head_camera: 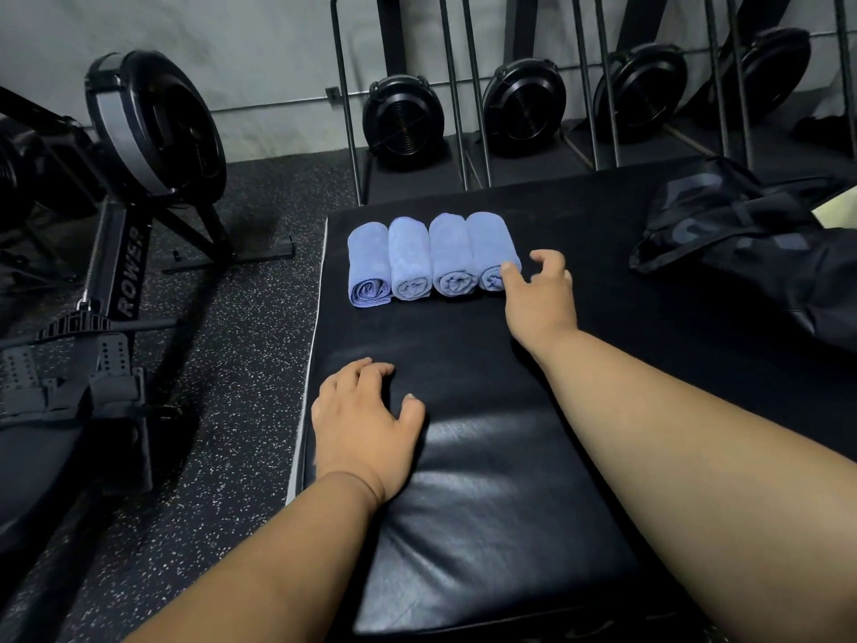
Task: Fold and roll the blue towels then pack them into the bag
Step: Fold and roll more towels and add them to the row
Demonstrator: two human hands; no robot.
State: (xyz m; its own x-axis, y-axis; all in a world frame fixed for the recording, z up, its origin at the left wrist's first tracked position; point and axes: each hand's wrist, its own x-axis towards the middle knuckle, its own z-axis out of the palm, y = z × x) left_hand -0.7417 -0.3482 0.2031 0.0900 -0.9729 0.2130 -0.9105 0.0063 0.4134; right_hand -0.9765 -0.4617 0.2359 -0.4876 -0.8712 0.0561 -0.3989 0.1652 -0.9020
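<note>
Four rolled blue towels [433, 257] are lying side by side in the upper middle of the frame, long axes pointing away from the person. The right hand [540, 294] is touching the rightmost roll [491, 250], fingers loosely spread, gripping nothing. The left hand [364, 424] is resting open lower down, and the bag [751, 239] is sitting at the right edge, nearer the right hand.

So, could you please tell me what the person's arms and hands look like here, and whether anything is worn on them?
Both forearms are bare as far as the picture shows: no sleeves, gloves, watch, bracelets or rings are visible. The left hand and right hand have short, unpainted nails. No markings show on either arm.
</note>
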